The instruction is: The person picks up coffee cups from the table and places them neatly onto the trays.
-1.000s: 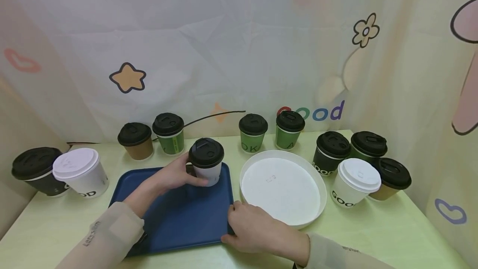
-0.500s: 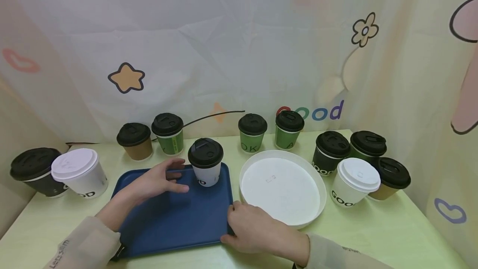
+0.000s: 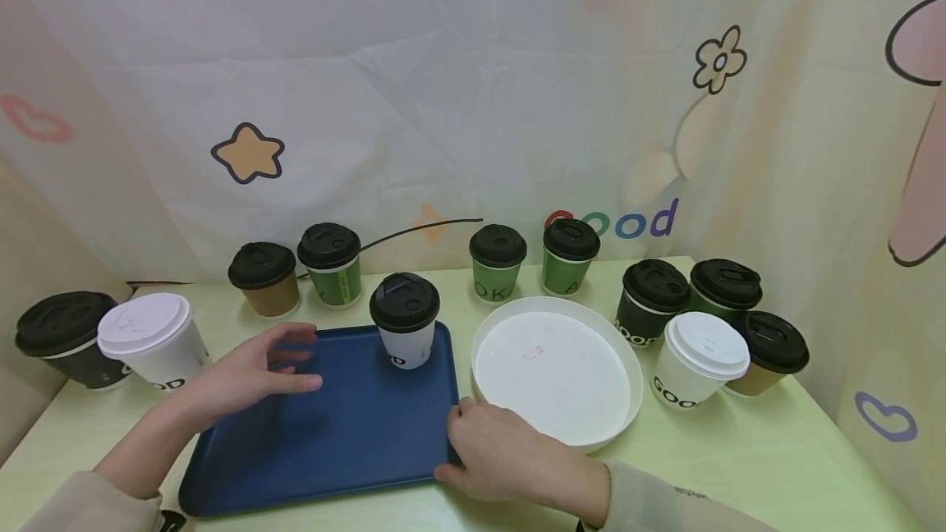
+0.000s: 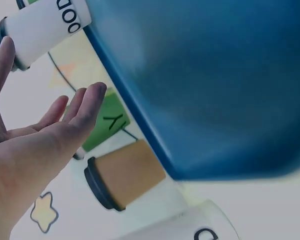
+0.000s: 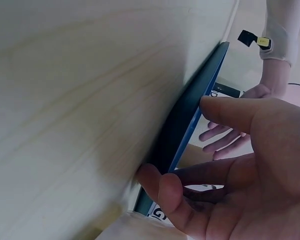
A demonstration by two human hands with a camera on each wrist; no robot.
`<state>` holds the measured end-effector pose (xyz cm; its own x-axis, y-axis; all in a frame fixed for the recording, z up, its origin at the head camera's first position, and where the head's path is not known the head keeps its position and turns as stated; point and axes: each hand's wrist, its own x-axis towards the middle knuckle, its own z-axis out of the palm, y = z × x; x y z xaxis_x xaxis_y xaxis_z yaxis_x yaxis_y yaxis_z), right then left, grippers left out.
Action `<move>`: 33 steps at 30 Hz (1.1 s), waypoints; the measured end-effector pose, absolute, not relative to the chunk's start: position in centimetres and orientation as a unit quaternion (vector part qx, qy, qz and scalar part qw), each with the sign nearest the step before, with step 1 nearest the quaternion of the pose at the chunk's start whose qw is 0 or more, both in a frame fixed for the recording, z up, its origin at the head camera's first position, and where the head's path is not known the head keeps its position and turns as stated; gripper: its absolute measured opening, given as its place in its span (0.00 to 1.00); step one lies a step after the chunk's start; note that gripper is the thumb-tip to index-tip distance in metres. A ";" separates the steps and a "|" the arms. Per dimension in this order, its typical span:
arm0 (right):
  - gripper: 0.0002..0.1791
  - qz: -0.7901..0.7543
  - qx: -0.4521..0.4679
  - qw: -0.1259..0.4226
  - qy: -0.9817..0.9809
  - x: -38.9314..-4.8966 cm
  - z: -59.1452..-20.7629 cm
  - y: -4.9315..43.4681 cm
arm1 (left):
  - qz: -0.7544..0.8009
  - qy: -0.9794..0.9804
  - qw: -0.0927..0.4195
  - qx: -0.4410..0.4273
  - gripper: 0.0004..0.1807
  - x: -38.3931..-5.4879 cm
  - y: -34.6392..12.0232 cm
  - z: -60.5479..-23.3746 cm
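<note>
A white cup with a black lid (image 3: pixel 406 341) stands upright in the far right corner of the dark blue tray (image 3: pixel 347 425). My left hand (image 3: pixel 247 372) is over the tray's left side, its fingers extended and apart, with nothing held. It is to the left of that cup, not touching it. In the left wrist view the hand's spread fingers (image 4: pixel 87 107) show beside the tray. My right hand (image 3: pixel 502 451) holds the tray's right edge near its front corner. The right wrist view shows its thumb (image 5: pixel 225 111) on the rim and fingers bent around the side.
A round white dish (image 3: pixel 557 372) sits right of the tray. Lidded cups stand around: a white cup (image 3: pixel 166 351) and black cup (image 3: pixel 70 339) at left, brown (image 3: pixel 269 298) and green (image 3: pixel 336 282) ones behind, several more, including a white cup (image 3: pixel 695 368), at right. A curtain hangs behind.
My left hand has let go of the white cup with the black lid and moved left, away from it. The cup stays on the tray. My right hand keeps its place.
</note>
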<state>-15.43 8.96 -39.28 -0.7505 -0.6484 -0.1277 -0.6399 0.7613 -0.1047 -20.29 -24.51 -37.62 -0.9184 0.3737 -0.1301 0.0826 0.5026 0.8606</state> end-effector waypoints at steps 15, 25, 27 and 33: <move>0.35 -0.032 -0.337 0.091 0.936 -15.4 -39.2 8.9 | 0.419 0.888 0.154 0.112 0.37 -17.5 -28.8 -37.4; 0.35 -0.031 -0.340 0.083 0.936 -15.4 -39.2 8.9 | 0.412 0.890 0.176 0.087 0.34 -16.7 -33.1 -38.1; 0.35 -0.032 -0.340 0.081 0.936 -15.4 -39.2 8.9 | 0.405 0.893 0.176 0.087 0.31 -16.5 -33.9 -38.2; 0.34 -0.028 -0.343 0.067 0.936 -15.3 -39.3 8.9 | 0.364 0.914 0.166 0.067 0.30 -16.0 -35.5 -38.2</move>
